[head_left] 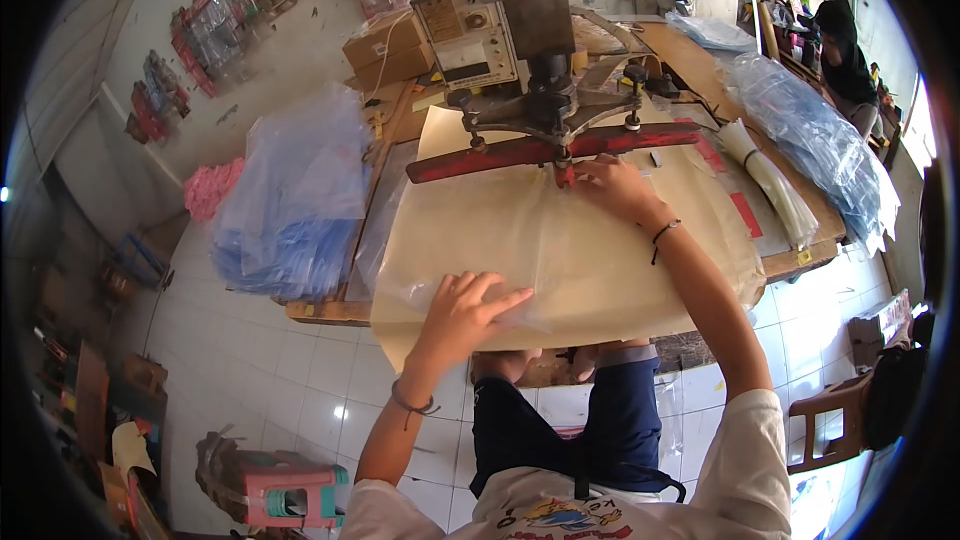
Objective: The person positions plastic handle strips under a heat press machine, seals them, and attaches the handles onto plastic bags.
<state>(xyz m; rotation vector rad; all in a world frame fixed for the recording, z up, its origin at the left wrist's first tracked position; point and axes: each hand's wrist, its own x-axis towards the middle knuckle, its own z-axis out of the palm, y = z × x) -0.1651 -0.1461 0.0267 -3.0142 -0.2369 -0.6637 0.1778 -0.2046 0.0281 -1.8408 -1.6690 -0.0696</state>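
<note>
- I see the left hand (466, 312), fingers spread, on the clear plastic film (532, 258) atop the broad tan sheet (640, 275).
- Right hand (617, 189): fingers bent, just below the long red bar (480, 159); pinch, I cannot tell.

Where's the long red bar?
In the head view, the long red bar crosses the upper middle, just below the metal bracket; the right hand is close to its near edge.

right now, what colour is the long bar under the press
Dark red; the long bar shows best in the head view.
</note>
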